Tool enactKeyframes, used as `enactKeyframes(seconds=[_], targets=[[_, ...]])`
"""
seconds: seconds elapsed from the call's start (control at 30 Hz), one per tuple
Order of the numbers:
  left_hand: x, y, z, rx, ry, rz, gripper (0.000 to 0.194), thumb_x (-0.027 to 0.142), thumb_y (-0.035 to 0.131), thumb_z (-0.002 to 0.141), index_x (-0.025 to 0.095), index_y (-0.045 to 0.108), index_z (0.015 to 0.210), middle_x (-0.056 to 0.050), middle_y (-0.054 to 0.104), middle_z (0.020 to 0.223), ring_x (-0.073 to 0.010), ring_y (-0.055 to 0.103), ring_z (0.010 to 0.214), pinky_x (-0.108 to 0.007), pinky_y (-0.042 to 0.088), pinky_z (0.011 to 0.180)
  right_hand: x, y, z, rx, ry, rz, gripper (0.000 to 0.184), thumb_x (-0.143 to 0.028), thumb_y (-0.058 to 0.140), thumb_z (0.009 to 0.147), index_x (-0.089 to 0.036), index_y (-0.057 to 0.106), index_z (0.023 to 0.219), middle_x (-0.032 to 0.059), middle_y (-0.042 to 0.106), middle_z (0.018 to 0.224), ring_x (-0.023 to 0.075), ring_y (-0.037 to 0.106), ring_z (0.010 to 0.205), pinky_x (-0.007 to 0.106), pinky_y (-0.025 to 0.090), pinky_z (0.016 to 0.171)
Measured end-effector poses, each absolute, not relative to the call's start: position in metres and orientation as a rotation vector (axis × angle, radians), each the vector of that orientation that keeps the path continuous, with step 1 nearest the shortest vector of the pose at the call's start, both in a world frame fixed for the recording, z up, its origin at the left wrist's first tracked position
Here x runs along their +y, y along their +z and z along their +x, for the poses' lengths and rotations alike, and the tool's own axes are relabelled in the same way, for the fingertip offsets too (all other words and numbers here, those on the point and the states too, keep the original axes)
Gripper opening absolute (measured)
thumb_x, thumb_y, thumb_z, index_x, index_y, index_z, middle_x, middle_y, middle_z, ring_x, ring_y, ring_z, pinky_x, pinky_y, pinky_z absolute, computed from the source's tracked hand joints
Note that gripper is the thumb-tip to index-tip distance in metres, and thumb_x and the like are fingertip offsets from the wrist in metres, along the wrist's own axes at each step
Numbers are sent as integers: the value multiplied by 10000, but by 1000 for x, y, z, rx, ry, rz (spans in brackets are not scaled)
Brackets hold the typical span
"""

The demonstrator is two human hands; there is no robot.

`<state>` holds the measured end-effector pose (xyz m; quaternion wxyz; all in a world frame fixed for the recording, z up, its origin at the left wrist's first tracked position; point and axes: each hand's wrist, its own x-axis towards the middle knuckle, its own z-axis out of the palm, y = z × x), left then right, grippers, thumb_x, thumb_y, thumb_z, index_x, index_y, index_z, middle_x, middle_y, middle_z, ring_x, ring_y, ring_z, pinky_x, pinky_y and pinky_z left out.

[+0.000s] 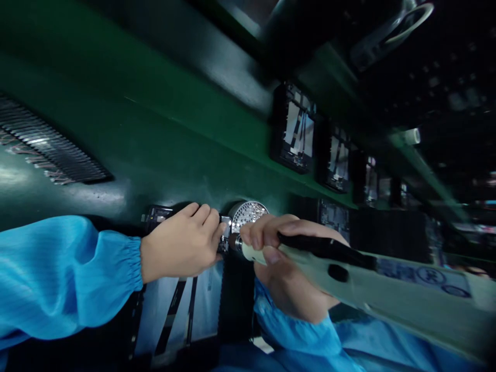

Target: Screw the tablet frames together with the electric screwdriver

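My left hand, in a blue sleeve, rests with curled fingers on the upper edge of an opened device in a black fixture, pinching near a small metal part. My right hand is wrapped round a pale electric screwdriver, whose metal tip points at that same spot beside my left fingertips. A round dish of small screws sits just behind the tip.
A green conveyor belt runs across the view with more black fixtures holding devices further along at the right. A dark ribbed rack lies at the left. Dark machinery hangs overhead at the top right.
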<state>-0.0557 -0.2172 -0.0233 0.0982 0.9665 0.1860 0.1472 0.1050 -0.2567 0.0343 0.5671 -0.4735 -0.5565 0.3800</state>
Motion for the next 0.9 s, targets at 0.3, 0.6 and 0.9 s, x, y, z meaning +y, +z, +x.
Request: enactKeyframes(seconds=[0.3, 0.6, 0.9], targets=[[-222, -25, -52, 616, 473, 2869, 424, 366, 436, 1039, 22, 675, 1101, -218, 674, 1008, -325, 654, 905, -438, 523, 748, -264, 31, 108, -1358, 894, -1183, 249, -55, 675, 782, -262, 665, 921, -38, 554, 701, 152, 572, 620, 365, 553, 587], [-221, -26, -52, 627, 449, 2845, 417, 383, 510, 1012, 16, 685, 1105, -229, 681, 1013, -320, 664, 926, -441, 538, 775, -262, 19, 106, -1317, 838, -1076, 346, -63, 660, 786, -275, 691, 1058, -31, 547, 722, 150, 557, 629, 340, 515, 561], [-272, -4, -77, 606, 585, 3011, 359, 304, 576, 964, 33, 734, 1139, -221, 693, 1250, -396, 641, 1174, -549, 451, 1057, -256, 17, 113, -1238, 837, -1007, 360, -84, 670, 762, -296, 683, 1053, -40, 596, 712, 147, 561, 606, 323, 488, 552]])
